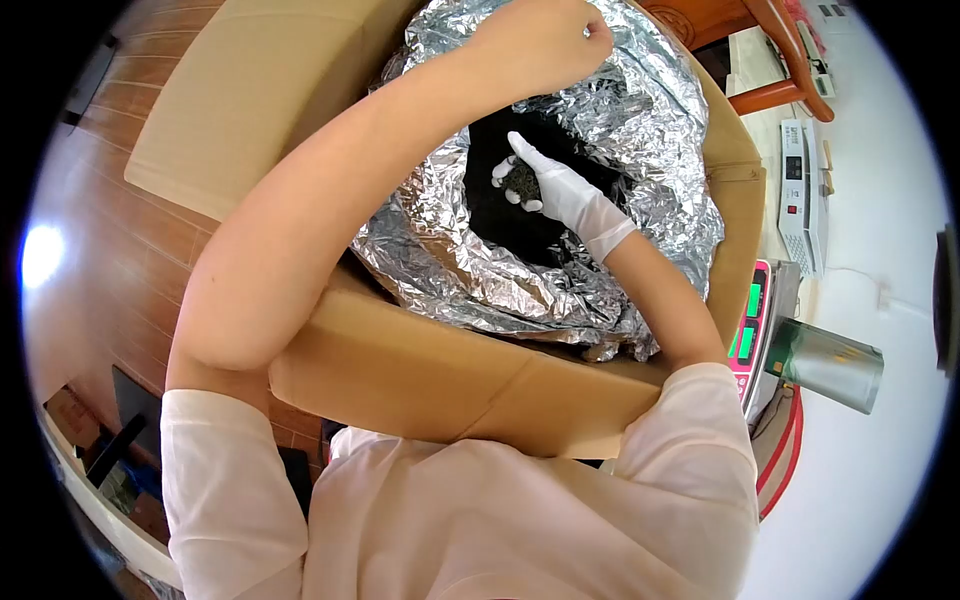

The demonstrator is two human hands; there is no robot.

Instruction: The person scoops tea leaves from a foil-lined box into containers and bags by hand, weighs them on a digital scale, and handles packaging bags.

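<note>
My right hand point(560, 190), in a thin white glove, reaches into the foil-lined opening. Its fingers curl around a small handful of dark, loose tea-like leaves point(523, 184), with the thumb sticking out. Beneath it lies a dark mass point(490, 215) of what looks like the same material. Crumpled silver foil point(650, 130) rings this mass inside a large cardboard box point(450, 385). My left hand point(550, 40), bare, is closed in a fist over the foil's far edge. What it grips, if anything, is hidden.
A pink-edged scale with green digits point(748, 310) stands right of the box, beside a silver-green pouch point(830, 365). Farther back are a white appliance point(797, 190) and a wooden chair point(775, 60). A box flap point(240, 100) spreads left over the tiled floor point(120, 230).
</note>
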